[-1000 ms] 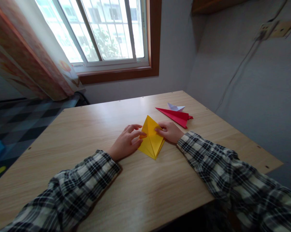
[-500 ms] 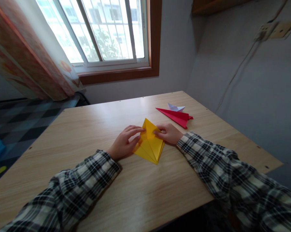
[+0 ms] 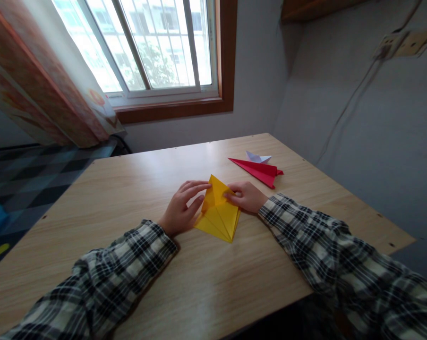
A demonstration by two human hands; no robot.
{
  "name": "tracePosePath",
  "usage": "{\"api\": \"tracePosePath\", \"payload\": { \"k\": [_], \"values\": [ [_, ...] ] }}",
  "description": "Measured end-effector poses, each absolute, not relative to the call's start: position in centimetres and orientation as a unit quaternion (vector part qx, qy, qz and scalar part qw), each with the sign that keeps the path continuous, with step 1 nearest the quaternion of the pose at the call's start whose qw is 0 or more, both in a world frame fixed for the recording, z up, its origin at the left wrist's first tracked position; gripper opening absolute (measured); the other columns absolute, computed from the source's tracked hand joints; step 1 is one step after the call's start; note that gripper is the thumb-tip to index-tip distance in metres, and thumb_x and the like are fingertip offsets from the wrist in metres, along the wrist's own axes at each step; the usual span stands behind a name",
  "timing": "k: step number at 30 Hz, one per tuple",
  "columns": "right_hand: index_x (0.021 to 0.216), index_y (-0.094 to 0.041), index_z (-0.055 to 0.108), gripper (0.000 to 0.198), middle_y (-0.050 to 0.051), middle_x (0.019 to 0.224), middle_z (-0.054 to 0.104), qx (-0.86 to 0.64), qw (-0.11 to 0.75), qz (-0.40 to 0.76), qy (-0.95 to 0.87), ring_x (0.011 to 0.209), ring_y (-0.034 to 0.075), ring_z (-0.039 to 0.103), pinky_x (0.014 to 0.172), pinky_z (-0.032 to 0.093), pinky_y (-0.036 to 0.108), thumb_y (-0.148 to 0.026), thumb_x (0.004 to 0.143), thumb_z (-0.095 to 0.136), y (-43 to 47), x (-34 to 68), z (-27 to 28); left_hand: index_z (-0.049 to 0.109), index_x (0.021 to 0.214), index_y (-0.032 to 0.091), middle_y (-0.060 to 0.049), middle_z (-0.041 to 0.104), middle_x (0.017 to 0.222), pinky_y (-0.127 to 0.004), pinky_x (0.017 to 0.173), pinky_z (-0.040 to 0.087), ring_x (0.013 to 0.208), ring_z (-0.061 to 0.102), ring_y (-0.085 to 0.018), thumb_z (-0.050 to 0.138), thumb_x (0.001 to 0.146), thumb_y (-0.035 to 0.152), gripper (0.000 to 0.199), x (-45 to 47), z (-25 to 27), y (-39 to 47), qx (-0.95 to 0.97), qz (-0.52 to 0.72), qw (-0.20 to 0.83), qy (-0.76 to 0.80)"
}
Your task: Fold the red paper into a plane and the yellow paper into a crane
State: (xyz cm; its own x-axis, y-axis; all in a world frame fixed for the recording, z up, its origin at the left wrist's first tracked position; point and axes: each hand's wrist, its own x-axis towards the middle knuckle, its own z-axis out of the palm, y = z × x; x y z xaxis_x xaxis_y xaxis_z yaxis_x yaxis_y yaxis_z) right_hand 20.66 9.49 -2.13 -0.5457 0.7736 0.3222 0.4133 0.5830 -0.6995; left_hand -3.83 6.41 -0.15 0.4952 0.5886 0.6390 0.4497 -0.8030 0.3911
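A folded sheet of yellow paper, kite-shaped with crease lines, lies between my hands on the wooden table. The thumb of my right hand is on top of its right edge with the fingers curled under, pinching it. My left hand is at the left side. Its stretched fingertips touch the upper left edge of the paper near the top point, and the thumb is spread apart from them, close to the left edge.
Beyond my right hand lie a red paper plane and a small white paper boat. A window and a curtain are at the back. A cable hangs from a socket on the right wall.
The yellow paper has turned slightly, its top point shifting left. My left fingers have slid a little up toward that point, and the left thumb has lifted slightly.
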Motion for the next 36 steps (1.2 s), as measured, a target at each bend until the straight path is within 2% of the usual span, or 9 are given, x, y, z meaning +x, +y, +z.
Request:
{"api": "tracePosePath", "payload": {
  "k": [5, 14, 25, 29, 33, 36],
  "values": [
    [0.088, -0.018, 0.073, 0.017, 0.004, 0.083, 0.072, -0.349, 0.320, 0.281, -0.835, 0.075, 0.017, 0.059, 0.070, 0.043, 0.029, -0.025, 0.091, 0.057, 9.55, 20.58, -2.19, 0.065, 0.123, 0.022, -0.010, 0.069, 0.120, -0.047, 0.097, 0.052, 0.111, 0.062, -0.022, 0.048, 0.101, 0.023, 0.029, -3.88, -0.37, 6.56, 0.861, 0.409, 0.078, 0.292],
    [0.084, -0.017, 0.070, 0.019, 0.003, 0.081, 0.070, -0.342, 0.309, 0.273, -0.844, 0.074, 0.016, 0.058, 0.070, 0.041, 0.028, -0.024, 0.093, 0.055, 9.50, 20.49, -2.05, 0.054, 0.139, 0.025, -0.011, 0.060, 0.137, -0.050, 0.106, 0.047, 0.125, 0.056, -0.025, 0.048, 0.101, 0.025, 0.039, -3.81, -0.21, 6.19, 0.859, 0.401, 0.075, 0.310],
    [0.081, -0.017, 0.066, 0.018, 0.002, 0.075, 0.066, -0.344, 0.311, 0.254, -0.849, 0.071, 0.015, 0.056, 0.068, 0.038, 0.027, -0.024, 0.093, 0.054, 9.53, 20.31, -2.29, 0.052, 0.140, 0.024, -0.011, 0.059, 0.138, -0.048, 0.109, 0.045, 0.127, 0.055, -0.024, 0.046, 0.102, 0.026, 0.039, -3.75, -0.24, 6.32, 0.855, 0.405, 0.090, 0.312],
    [0.082, -0.017, 0.067, 0.018, 0.002, 0.077, 0.067, -0.344, 0.309, 0.254, -0.850, 0.072, 0.016, 0.057, 0.068, 0.039, 0.027, -0.024, 0.092, 0.054, 9.51, 20.32, -2.26, 0.052, 0.140, 0.024, -0.011, 0.059, 0.138, -0.048, 0.107, 0.046, 0.125, 0.056, -0.024, 0.046, 0.102, 0.027, 0.038, -3.76, -0.50, 6.39, 0.851, 0.409, 0.098, 0.314],
    [0.085, -0.017, 0.069, 0.018, 0.003, 0.080, 0.070, -0.346, 0.312, 0.266, -0.844, 0.073, 0.016, 0.058, 0.068, 0.040, 0.028, -0.023, 0.092, 0.054, 9.45, 20.32, -2.21, 0.052, 0.139, 0.023, -0.012, 0.061, 0.134, -0.042, 0.099, 0.052, 0.117, 0.059, -0.022, 0.049, 0.101, 0.028, 0.038, -3.67, -1.05, 6.65, 0.825, 0.439, 0.111, 0.339],
    [0.086, -0.017, 0.070, 0.018, 0.003, 0.082, 0.071, -0.347, 0.312, 0.268, -0.843, 0.073, 0.016, 0.058, 0.069, 0.040, 0.028, -0.023, 0.093, 0.054, 9.38, 20.28, -2.09, 0.059, 0.128, 0.020, -0.010, 0.066, 0.122, -0.040, 0.096, 0.053, 0.110, 0.062, -0.021, 0.054, 0.099, 0.029, 0.030, -3.64, -1.17, 6.99, 0.800, 0.452, 0.096, 0.382]
  ]
}}
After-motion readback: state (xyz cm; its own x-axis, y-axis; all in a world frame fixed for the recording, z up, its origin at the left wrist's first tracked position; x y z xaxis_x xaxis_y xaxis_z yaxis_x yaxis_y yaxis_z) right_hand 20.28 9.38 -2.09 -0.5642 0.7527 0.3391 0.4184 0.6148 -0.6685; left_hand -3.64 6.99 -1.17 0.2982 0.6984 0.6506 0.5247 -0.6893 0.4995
